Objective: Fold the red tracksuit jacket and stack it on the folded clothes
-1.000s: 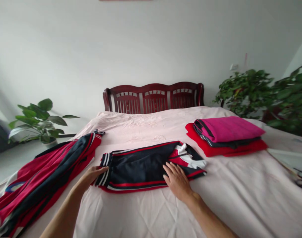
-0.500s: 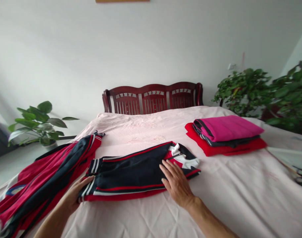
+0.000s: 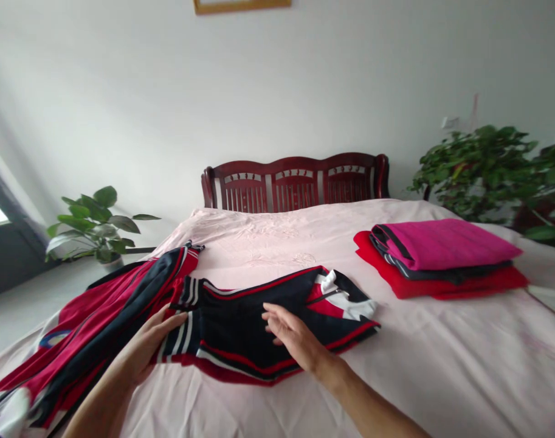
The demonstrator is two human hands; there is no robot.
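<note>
A folded black jacket point(image 3: 241, 319) with red and white stripes lies across the pink bed sheet point(image 3: 418, 365) in front of me. My left hand point(image 3: 144, 347) rests on its striped left end, fingers stretched out and slightly under the cuff edge. My right hand point(image 3: 293, 334) lies flat on the middle of the jacket, fingers apart. The jacket's white and red collar point(image 3: 345, 298) shows at its right end.
A heap of red and black clothes point(image 3: 86, 328) lies at the bed's left edge. A stack of folded clothes, pink on top point(image 3: 441, 243), sits at the right. The wooden headboard point(image 3: 295, 182) stands behind. Potted plants point(image 3: 95, 225) point(image 3: 482, 164) flank the bed.
My right hand has slid left from the collar end to the middle of the jacket. My left hand stays at the striped end, which now lies against the red heap.
</note>
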